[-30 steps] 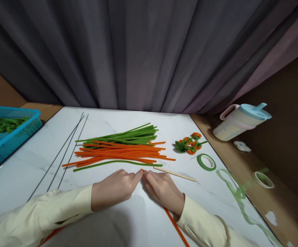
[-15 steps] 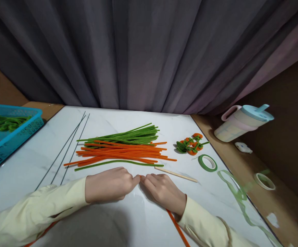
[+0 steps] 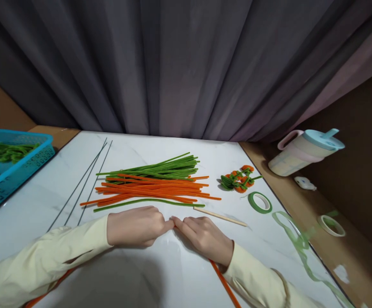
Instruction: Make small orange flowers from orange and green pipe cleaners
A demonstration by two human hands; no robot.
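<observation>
My left hand (image 3: 137,226) and my right hand (image 3: 205,237) meet fingertip to fingertip over the white tabletop. Both are closed in a pinch, with a tiny bit of orange showing between them. An orange pipe cleaner (image 3: 226,285) comes out below my right wrist, and more orange shows under my left sleeve; its middle is hidden by my hands. Just beyond lie a single green pipe cleaner (image 3: 147,200), a pile of orange pipe cleaners (image 3: 154,188) and a pile of green ones (image 3: 160,168). A thin wooden stick (image 3: 221,216) lies past my right hand.
Three dark thin wires (image 3: 83,190) lie at left, near a blue basket (image 3: 19,171) holding green pieces. To the right are small orange-and-green bundles (image 3: 241,179), green tape (image 3: 260,202), a loose pale green strip (image 3: 304,261), another tape roll (image 3: 331,226) and a tumbler (image 3: 296,154).
Both hands have stayed pinched together, with the fingertips shifting very slightly left. Less orange shows between them. The objects on the table lie as before.
</observation>
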